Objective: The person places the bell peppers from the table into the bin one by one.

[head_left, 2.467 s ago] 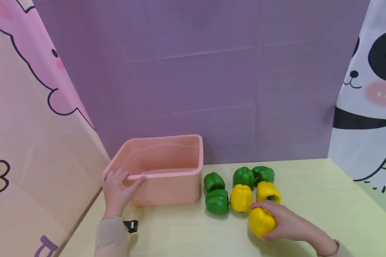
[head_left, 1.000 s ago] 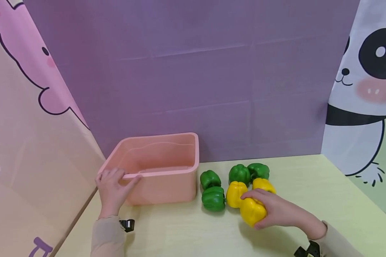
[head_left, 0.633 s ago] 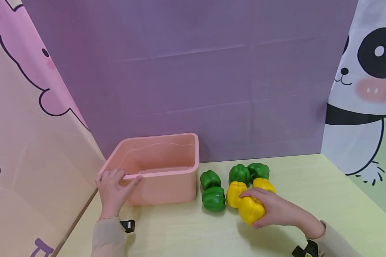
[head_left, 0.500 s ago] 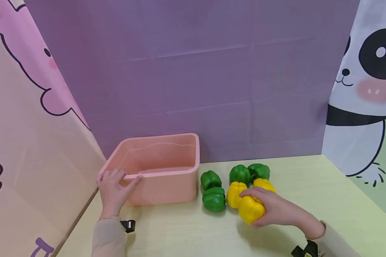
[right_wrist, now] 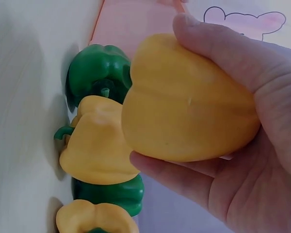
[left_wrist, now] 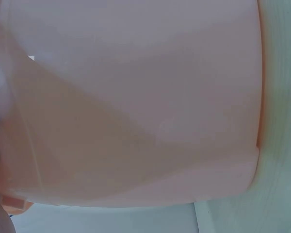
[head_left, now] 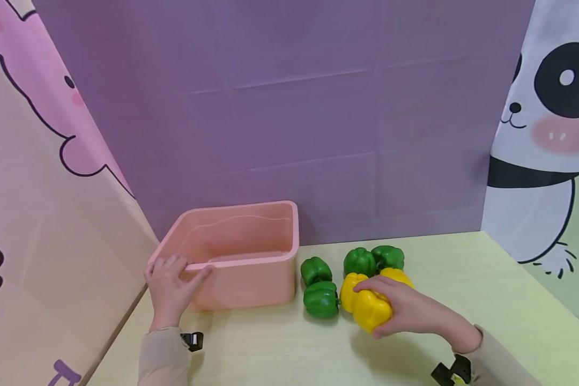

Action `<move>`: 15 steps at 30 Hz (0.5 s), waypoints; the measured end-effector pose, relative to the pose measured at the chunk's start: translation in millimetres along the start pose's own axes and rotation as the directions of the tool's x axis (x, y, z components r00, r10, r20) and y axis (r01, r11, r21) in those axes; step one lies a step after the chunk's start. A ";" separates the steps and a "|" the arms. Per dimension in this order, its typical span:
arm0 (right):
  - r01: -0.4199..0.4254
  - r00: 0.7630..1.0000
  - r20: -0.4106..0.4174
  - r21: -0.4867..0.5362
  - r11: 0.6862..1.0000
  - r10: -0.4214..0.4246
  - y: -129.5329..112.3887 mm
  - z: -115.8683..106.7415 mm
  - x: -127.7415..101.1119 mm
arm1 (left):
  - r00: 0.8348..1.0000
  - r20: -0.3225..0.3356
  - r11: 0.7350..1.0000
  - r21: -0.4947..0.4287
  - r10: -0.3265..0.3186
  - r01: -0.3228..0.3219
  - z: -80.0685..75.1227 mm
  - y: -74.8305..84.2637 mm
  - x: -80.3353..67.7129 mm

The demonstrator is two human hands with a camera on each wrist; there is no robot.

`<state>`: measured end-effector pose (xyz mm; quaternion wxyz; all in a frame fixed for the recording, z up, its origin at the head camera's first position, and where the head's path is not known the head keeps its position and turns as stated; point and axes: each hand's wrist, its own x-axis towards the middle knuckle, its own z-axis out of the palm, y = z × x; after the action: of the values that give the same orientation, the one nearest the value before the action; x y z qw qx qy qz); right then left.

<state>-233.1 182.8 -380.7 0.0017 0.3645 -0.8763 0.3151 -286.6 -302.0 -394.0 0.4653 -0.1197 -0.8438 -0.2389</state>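
My right hand [head_left: 405, 306] grips a yellow bell pepper [head_left: 370, 312], thumb on one side and fingers on the other. The right wrist view shows this pepper large and raised off the table. Just behind it lies a second yellow pepper [right_wrist: 99, 141], partly covered by the held one in the head view. A third yellow pepper [head_left: 398, 276] sits beyond my knuckles. My left hand [head_left: 170, 287] holds the front rim of a pink bin [head_left: 251, 284], fingers over the edge and thumb outside. In the left wrist view the bin's wall fills most of the picture.
Two green peppers, one nearer [head_left: 321, 300] and one farther [head_left: 316, 271], lie right of the bin. Two more green ones, a left [head_left: 359, 262] and a right [head_left: 388, 257], sit at the back. A purple cloth [head_left: 289, 123] hangs behind the pale table [head_left: 270, 348].
My right hand has lifted the yellow pepper and carried it a little left and away from me, over the other yellow one. The left hand stays on the bin's rim.
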 end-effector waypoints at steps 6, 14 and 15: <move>0.010 1.000 0.005 -0.022 1.000 -0.010 -2.9 -2.4 4.7 | 1.000 -0.009 1.000 -0.002 0.007 -0.007 -0.9 0.0 -1.6; 0.017 1.000 0.012 -0.019 1.000 -0.017 -5.6 -1.8 11.2 | 1.000 -0.007 1.000 0.005 0.006 -0.006 -1.0 -0.3 -1.1; 0.021 1.000 0.014 -0.020 1.000 -0.021 -5.6 -1.1 12.2 | 1.000 -0.005 1.000 0.006 0.004 -0.004 -1.0 -0.1 -1.4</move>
<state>-238.8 172.6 -373.9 0.0029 0.3759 -0.8754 0.3040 -285.2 -302.6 -394.8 0.4682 -0.1195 -0.8432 -0.2358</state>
